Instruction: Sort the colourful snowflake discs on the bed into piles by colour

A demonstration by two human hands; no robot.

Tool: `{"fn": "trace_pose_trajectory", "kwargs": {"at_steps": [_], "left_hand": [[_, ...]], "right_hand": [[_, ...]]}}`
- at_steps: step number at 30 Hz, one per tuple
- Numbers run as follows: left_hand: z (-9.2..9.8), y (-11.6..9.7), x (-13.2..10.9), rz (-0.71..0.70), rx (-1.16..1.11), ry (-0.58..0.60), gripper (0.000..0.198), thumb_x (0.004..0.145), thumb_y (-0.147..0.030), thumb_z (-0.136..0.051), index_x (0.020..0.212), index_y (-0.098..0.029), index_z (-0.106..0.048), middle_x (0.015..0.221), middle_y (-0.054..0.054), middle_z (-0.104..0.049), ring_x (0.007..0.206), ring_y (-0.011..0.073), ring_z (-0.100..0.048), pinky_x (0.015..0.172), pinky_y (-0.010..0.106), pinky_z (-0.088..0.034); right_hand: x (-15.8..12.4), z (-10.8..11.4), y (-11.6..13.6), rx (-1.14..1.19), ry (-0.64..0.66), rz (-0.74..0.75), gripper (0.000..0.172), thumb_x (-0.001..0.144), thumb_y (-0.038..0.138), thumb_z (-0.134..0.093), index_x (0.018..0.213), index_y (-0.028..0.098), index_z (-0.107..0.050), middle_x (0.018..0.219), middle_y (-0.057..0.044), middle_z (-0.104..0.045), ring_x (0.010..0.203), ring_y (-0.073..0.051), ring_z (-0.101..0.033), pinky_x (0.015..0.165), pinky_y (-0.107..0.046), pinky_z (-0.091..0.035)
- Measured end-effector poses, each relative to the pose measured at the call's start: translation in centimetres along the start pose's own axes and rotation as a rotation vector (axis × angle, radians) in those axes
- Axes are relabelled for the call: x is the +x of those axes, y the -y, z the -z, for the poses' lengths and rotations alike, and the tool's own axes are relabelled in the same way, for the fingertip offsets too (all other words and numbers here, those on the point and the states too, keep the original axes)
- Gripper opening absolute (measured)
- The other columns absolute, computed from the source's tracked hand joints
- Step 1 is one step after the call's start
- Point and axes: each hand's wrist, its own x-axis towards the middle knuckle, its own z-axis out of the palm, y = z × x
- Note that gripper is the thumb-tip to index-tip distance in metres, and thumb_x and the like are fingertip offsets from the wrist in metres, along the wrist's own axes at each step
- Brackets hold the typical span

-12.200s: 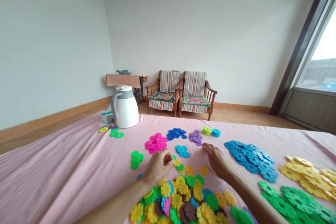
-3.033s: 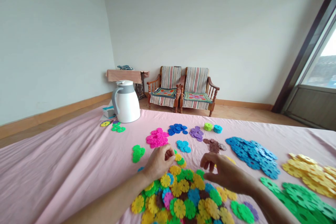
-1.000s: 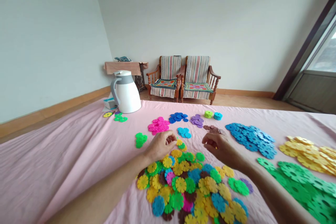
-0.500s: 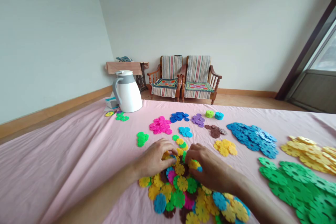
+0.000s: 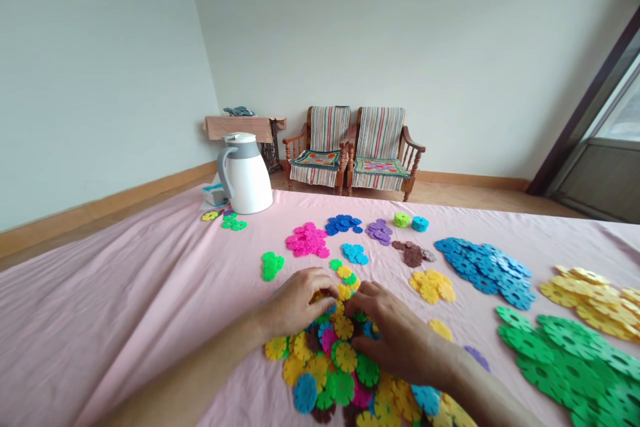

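Observation:
A mixed pile of snowflake discs [image 5: 345, 363], flower-shaped plastic pieces in yellow, green, blue, pink and brown, lies in front of me. At the pile's far left side rests my left hand [image 5: 304, 300], its fingers bent and the thumb a little apart from them; no disc shows clearly in its grasp. Over the right side is my right hand [image 5: 390, 325], palm down, with thumb and fingers apart above the discs. Between the hands, yellow discs [image 5: 343, 327] show. Just beyond them, a short line of green and yellow discs [image 5: 344, 271] leads away.
Sorted groups surround the pile: pink discs [image 5: 307, 240], dark blue discs [image 5: 343, 224], yellow discs [image 5: 433, 286], large blue discs [image 5: 485, 270] and large green discs [image 5: 565, 360]. A white jug [image 5: 250, 180] stands at the pink cloth's [image 5: 165, 293] far left. Two chairs [image 5: 380, 147] stand behind.
My right hand has shifted slightly left and lower over the pile, its fingers spreading more. A yellow disc and a purple disc now show beside my right forearm. My left hand has barely moved.

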Motion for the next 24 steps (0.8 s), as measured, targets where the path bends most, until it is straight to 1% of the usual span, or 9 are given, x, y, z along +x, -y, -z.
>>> {"fn": "trace_pose_trajectory", "kwargs": {"at_steps": [6,10,12,14,16,18,19,22,24], "left_hand": [[-0.1,0.2,0.0,0.008,0.004,-0.007,0.013,0.077,-0.01,-0.058,0.084,-0.019,-0.065,0.091,0.002,-0.066,0.088,0.0165,-0.059,0.082,0.026,-0.043],[-0.2,0.3,0.0,0.01,0.004,-0.005,0.01,0.079,-0.013,-0.058,0.083,-0.019,-0.065,0.089,0.002,-0.066,0.087,0.0166,-0.059,0.08,0.026,-0.043],[-0.2,0.4,0.0,0.005,0.007,-0.009,0.009,0.08,-0.014,-0.058,0.083,-0.019,-0.065,0.089,0.002,-0.066,0.087,0.0166,-0.059,0.08,0.026,-0.043],[-0.1,0.4,-0.1,-0.007,0.007,-0.007,0.01,0.08,-0.014,-0.057,0.084,-0.019,-0.065,0.091,0.003,-0.066,0.088,0.0165,-0.058,0.081,0.026,-0.043],[-0.1,0.3,-0.1,-0.018,0.006,-0.001,0.012,0.08,-0.013,-0.056,0.084,-0.019,-0.066,0.09,0.003,-0.065,0.087,0.0162,-0.058,0.08,0.025,-0.043],[0.0,0.3,-0.1,-0.02,0.011,0.0,0.014,0.08,-0.012,-0.055,0.083,-0.019,-0.066,0.087,0.003,-0.065,0.085,0.016,-0.059,0.078,0.025,-0.043],[-0.1,0.3,-0.1,-0.018,0.013,-0.003,0.014,0.079,-0.011,-0.055,0.082,-0.018,-0.066,0.086,0.002,-0.065,0.084,0.0158,-0.059,0.077,0.025,-0.044],[-0.2,0.4,-0.1,-0.014,0.007,-0.013,0.016,0.077,-0.008,-0.055,0.081,-0.019,-0.066,0.087,0.002,-0.066,0.084,0.0155,-0.059,0.078,0.025,-0.044],[-0.2,0.5,-0.2,-0.022,-0.001,-0.017,0.017,0.077,-0.008,-0.054,0.082,-0.019,-0.066,0.088,0.002,-0.066,0.085,0.0159,-0.059,0.079,0.026,-0.044]], "right_hand": [[0.3,-0.4,-0.3,0.049,-0.044,-0.007,0.02,0.065,0.012,-0.058,0.084,0.019,-0.056,0.086,-0.002,-0.059,0.081,-0.015,-0.051,0.072,-0.027,-0.04],[0.2,0.4,-0.1,0.192,0.002,-0.06,0.016,0.068,0.008,-0.052,0.078,0.02,-0.056,0.075,0.002,-0.063,0.069,-0.01,-0.055,0.062,-0.02,-0.04],[0.4,1.1,-0.6,0.229,-0.006,-0.074,0.015,0.069,0.009,-0.053,0.079,0.02,-0.059,0.072,0.002,-0.064,0.066,-0.01,-0.056,0.058,-0.019,-0.039],[0.8,1.8,-1.8,0.228,-0.058,-0.083,0.012,0.071,0.014,-0.055,0.079,0.019,-0.061,0.07,0.002,-0.066,0.064,-0.01,-0.057,0.056,-0.019,-0.039],[1.6,2.6,-3.9,0.205,-0.149,-0.126,0.008,0.074,0.019,-0.054,0.078,0.019,-0.062,0.069,0.0,-0.067,0.063,-0.012,-0.059,0.056,-0.02,-0.042],[2.3,3.4,-6.5,0.095,-0.348,-0.273,0.007,0.071,0.019,-0.055,0.068,0.019,-0.061,0.07,-0.001,-0.069,0.066,-0.014,-0.062,0.058,-0.022,-0.044],[2.6,3.7,-7.9,0.065,-0.401,-0.326,0.009,0.071,0.018,-0.054,0.065,0.02,-0.06,0.072,-0.002,-0.07,0.071,-0.016,-0.064,0.06,-0.023,-0.045],[3.1,4.2,-11.0,0.007,-0.494,-0.448,0.012,0.072,0.018,-0.05,0.064,0.021,-0.058,0.07,-0.003,-0.071,0.072,-0.019,-0.065,0.06,-0.025,-0.044],[3.1,4.3,-12.1,-0.03,-0.543,-0.52,0.011,0.073,0.019,-0.048,0.069,0.02,-0.059,0.071,-0.006,-0.071,0.069,-0.02,-0.065,0.058,-0.027,-0.043]]}}
